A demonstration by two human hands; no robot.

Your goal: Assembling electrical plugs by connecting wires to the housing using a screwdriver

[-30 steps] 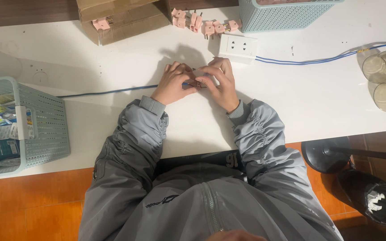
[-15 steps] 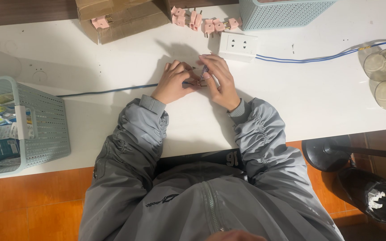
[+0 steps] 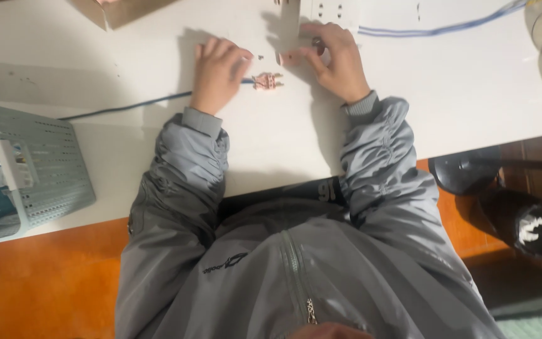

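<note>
A small pink connector (image 3: pixel 267 81) lies on the white surface (image 3: pixel 459 94) just right of the left hand (image 3: pixel 216 74), whose curled fingers pinch the thin blue cable (image 3: pixel 127 107) at its end. The right hand (image 3: pixel 337 59) (palm down, fingers bent) presses a small pale piece (image 3: pixel 288 58) beside the white power strip (image 3: pixel 334 9).

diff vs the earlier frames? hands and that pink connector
The hands have parted. Earlier both were pressed together over the small pink connector; now it lies on the white table at the end of the blue cable, with the left hand on the cable just beside it. The right hand has moved away toward the white power strip, fingers on another small pink piece. The basket stays put.
</note>
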